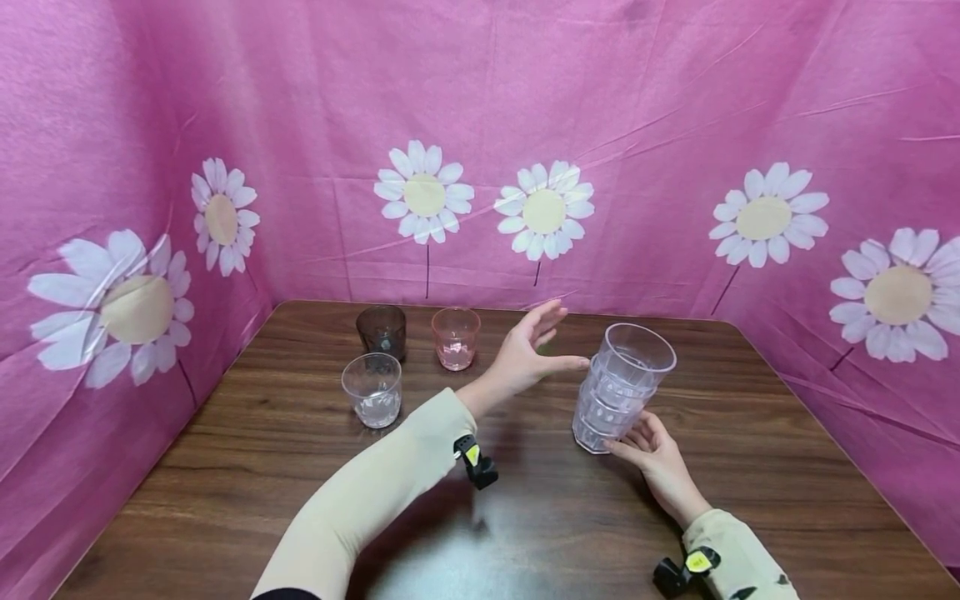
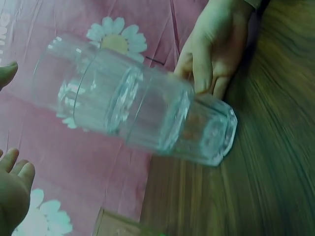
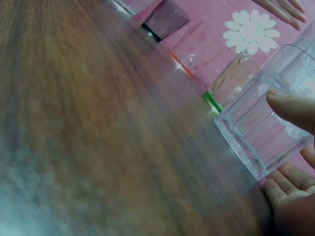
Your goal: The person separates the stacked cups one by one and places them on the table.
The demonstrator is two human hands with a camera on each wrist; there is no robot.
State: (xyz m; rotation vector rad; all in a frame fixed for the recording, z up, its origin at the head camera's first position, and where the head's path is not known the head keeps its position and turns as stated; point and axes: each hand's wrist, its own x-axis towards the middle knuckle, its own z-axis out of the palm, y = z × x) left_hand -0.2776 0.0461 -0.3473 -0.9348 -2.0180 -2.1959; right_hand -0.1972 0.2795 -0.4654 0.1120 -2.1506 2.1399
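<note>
A stack of nested clear tumblers (image 1: 617, 385) stands slightly tilted on the right side of the table. My right hand (image 1: 663, 467) grips its lowest part, the thumb on the near side and the fingers round behind. In the right wrist view the thumb (image 3: 293, 109) lies across the bottom tumbler (image 3: 266, 125). My left hand (image 1: 525, 354) is open beside the stack's upper part, thumb stretched toward it. The left wrist view shows a gap between those fingers (image 2: 15, 194) and the stack (image 2: 133, 101). Whether the base touches the table cannot be told.
Left on the table (image 1: 247, 467) stand a dark tumbler (image 1: 381, 333), a pink tumbler (image 1: 456, 340) and a clear tumbler (image 1: 372, 392). A green-based tumbler (image 3: 231, 83) shows in the right wrist view. Pink flowered cloth (image 1: 480, 100) hangs behind and at both sides.
</note>
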